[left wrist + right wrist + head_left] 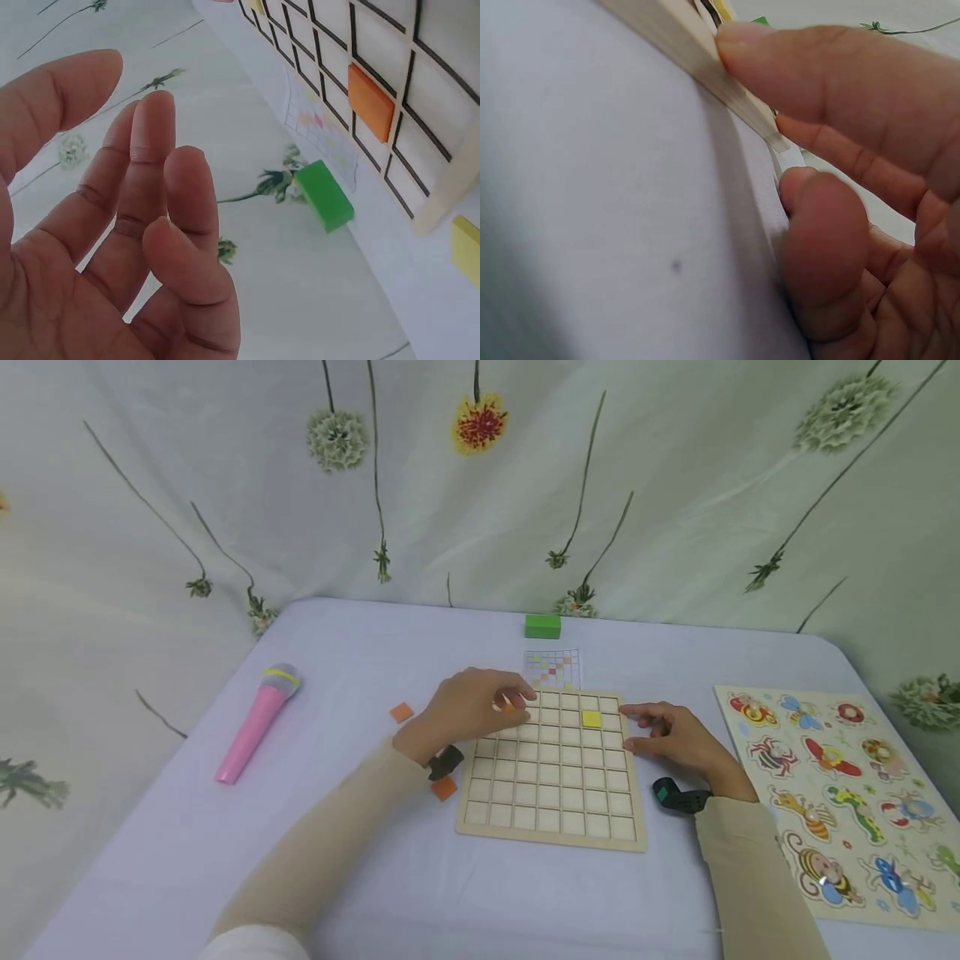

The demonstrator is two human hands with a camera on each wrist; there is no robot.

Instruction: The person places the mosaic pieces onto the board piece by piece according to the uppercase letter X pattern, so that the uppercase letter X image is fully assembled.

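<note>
A wooden grid board (551, 843) lies flat on the table. My left hand (472, 706) hovers over its upper left part, fingers loosely bent and apart, holding nothing in the left wrist view. Close by, an orange square tile (371, 103) sits in one of the board's cells. My right hand (675, 739) is at the board's right side; in the right wrist view a fingertip (739, 45) touches the wooden edge. A yellow square tile (591, 718) sits in a cell toward the upper right.
Loose orange tiles (402, 712) lie left of the board, and a yellow piece (466, 251) lies beside it. Behind it are a printed grid card (552, 668) and a green block (542, 627). A pink microphone (258, 722) lies left, an insect puzzle board (825, 768) right.
</note>
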